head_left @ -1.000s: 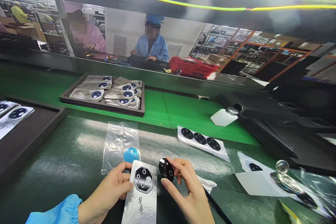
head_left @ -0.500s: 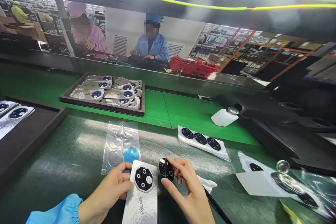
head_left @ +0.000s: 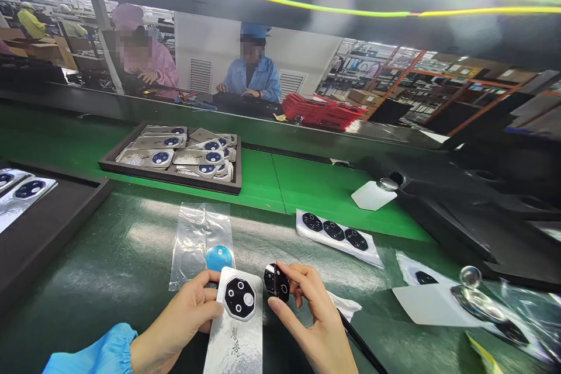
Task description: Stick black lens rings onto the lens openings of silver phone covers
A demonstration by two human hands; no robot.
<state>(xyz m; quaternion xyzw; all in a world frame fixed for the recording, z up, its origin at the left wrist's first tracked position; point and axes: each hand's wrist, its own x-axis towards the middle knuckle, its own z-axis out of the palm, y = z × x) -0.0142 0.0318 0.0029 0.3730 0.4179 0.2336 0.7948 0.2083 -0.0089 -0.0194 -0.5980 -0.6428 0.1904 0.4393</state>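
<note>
My left hand point(head_left: 186, 312) grips a silver phone back cover point(head_left: 232, 339) by its upper left edge. The cover carries a black camera area with ringed holes near its top and dark lettering below. Just right of it, my right hand point(head_left: 313, 310) pinches a black camera lens cover point(head_left: 277, 283) between thumb and fingers, apart from the phone back cover. Behind my left hand lies a clear plastic sheet point(head_left: 188, 245) with a round blue film point(head_left: 219, 258) on it. Under my right hand are a white cloth point(head_left: 346, 305) and a black stick point(head_left: 362, 342).
A dark tray point(head_left: 210, 183) of silver covers stands on the green strip. Another tray point(head_left: 65, 228) is at left. A strip of black lens covers point(head_left: 335, 234), a white dispenser bottle point(head_left: 372, 196) and a nearer bottle point(head_left: 438, 305) stand right. Two people point(head_left: 252, 73) sit beyond.
Almost nothing differs. Both hands keep their hold and place, and the whole view has shifted very slightly.
</note>
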